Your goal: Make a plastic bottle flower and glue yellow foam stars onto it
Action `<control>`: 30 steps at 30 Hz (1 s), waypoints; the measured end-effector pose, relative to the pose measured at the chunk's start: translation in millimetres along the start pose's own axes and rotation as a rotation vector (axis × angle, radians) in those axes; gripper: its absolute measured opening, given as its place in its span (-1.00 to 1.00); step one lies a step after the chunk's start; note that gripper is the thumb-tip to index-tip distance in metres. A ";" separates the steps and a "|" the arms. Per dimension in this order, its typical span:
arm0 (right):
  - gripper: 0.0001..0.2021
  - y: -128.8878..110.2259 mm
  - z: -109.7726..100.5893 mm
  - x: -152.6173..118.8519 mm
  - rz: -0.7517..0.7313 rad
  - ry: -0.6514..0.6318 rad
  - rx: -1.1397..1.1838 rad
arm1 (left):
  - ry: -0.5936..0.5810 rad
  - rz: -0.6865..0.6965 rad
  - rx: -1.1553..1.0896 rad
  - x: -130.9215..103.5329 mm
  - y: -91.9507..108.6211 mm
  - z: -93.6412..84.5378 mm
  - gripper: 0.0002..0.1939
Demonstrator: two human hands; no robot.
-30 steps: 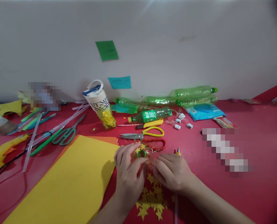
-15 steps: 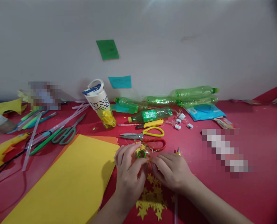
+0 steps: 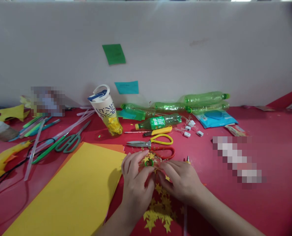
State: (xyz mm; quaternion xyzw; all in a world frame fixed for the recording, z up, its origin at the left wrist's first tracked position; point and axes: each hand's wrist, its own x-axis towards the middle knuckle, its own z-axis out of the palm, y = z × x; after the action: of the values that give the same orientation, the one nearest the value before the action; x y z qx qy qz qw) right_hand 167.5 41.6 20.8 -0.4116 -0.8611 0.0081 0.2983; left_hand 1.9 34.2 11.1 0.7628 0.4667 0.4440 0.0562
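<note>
My left hand (image 3: 137, 180) curls its fingers around a clear plastic bottle (image 3: 155, 162), whose open neck has a green ring. Opposite it, my right hand (image 3: 181, 179) has thumb and fingertips pinched together beside the neck; what lies between them is too small to make out. Both hands hide much of the bottle. Below and between them, many yellow paper stars (image 3: 158, 214) lie on the red table (image 3: 234, 203). Just beyond the fingers are scissors (image 3: 143, 143) with one yellow and one red handle. A sheet of yellow paper (image 3: 69, 190) lies left of my left hand.
Green plastic bottles (image 3: 204, 97) lie along the wall, near a yellow cutter (image 3: 162, 130), small white boxes on wires (image 3: 187, 134) and a blue packet (image 3: 217, 118). A white tumbler (image 3: 103, 108) stands behind. Grey scissors (image 3: 70, 142) and a yellow glue gun (image 3: 5, 159) are leftward.
My right hand's fingertips have shifted slightly at the bottle neck. My left hand stays in place, and the view has tilted up a little.
</note>
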 end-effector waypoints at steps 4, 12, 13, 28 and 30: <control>-0.90 -2.3 -2.6 0.8 0.044 -0.018 0.064 | -0.010 -0.015 0.007 0.3 0.0 -0.8 -0.78; -0.61 -1.0 -20.6 10.1 0.266 -0.196 0.328 | -0.008 -0.041 0.036 2.9 -2.2 -1.1 -0.86; -0.61 -0.9 -21.2 11.1 0.265 -0.216 0.348 | -0.010 -0.042 0.040 2.9 -2.2 -1.2 -0.87; -0.92 -2.7 -21.9 10.3 0.396 -0.275 0.328 | -0.118 -0.126 0.115 9.9 -4.3 -4.7 -0.95; -0.92 -3.2 -20.1 9.0 0.402 -0.236 0.312 | -0.138 -0.140 0.120 11.2 -4.2 -4.8 -0.95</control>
State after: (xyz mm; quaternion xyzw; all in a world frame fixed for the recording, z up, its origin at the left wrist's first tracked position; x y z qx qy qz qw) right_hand 171.4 41.3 42.6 -0.5194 -0.7793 0.2475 0.2482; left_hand -2.5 43.5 18.9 0.7591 0.5395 0.3568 0.0731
